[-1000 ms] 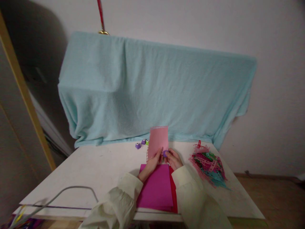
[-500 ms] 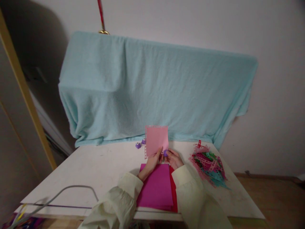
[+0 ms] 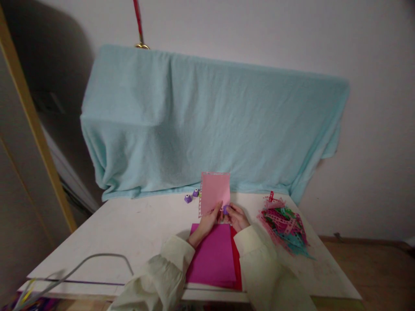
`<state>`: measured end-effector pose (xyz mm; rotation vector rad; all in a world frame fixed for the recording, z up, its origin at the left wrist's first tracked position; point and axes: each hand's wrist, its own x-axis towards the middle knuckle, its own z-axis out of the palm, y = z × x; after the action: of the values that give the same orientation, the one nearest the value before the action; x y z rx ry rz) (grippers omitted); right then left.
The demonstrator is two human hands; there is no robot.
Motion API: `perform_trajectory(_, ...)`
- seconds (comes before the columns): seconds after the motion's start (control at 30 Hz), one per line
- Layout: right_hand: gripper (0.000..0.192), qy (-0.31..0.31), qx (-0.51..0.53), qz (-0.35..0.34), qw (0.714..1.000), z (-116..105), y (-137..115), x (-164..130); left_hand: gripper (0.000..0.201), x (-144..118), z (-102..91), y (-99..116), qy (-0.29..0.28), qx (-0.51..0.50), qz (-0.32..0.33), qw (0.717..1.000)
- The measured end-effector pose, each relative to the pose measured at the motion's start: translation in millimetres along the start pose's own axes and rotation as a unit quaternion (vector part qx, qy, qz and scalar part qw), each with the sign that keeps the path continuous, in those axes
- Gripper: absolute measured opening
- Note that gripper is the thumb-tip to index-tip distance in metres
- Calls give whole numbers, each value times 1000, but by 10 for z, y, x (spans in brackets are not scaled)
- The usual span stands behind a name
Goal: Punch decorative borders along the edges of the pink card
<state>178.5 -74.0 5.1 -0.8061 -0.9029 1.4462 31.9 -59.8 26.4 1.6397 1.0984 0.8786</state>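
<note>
A pink sheet of paper [image 3: 215,192] stands raised over the table, with small cut-outs along its left, top and lower edges. My left hand [image 3: 209,219] pinches its bottom edge, thumb on the near face. At the sheet's lower right corner, my right hand [image 3: 237,217] is closed on a small purple craft punch [image 3: 226,209]. Two more purple punches, one [image 3: 188,198] in front of the other [image 3: 195,192], stand left of the sheet. Below my hands lies a stack of magenta paper [image 3: 212,255], with red paper [image 3: 237,263] showing at its right side.
Punched paper strips in several colours lie in a heap [image 3: 285,224] on the right of the white table [image 3: 129,229]. A light-blue cloth [image 3: 214,116] hangs behind. A grey cable [image 3: 97,255] curves over the table's front left edge.
The pink sheet has shifted slightly right and down, showing more of the purple punch behind its left edge. Both hands keep their grips close to the same spot.
</note>
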Motion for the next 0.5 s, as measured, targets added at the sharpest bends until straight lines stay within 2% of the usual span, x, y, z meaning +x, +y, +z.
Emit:
perform_trajectory(0.2,22,27,-7,-47,999,36,-15,-33,56,28,75,-114,-9,-10,-21,1000)
perform_trajectory(0.33,19,11,-13,-47,999,71,-14,-68,56,12,69,-129,-5,-16,-31,999)
perform_trajectory(0.5,23,46,-2,-58,997,22,22,-20,56,5,72,-176,6,10,-32,999)
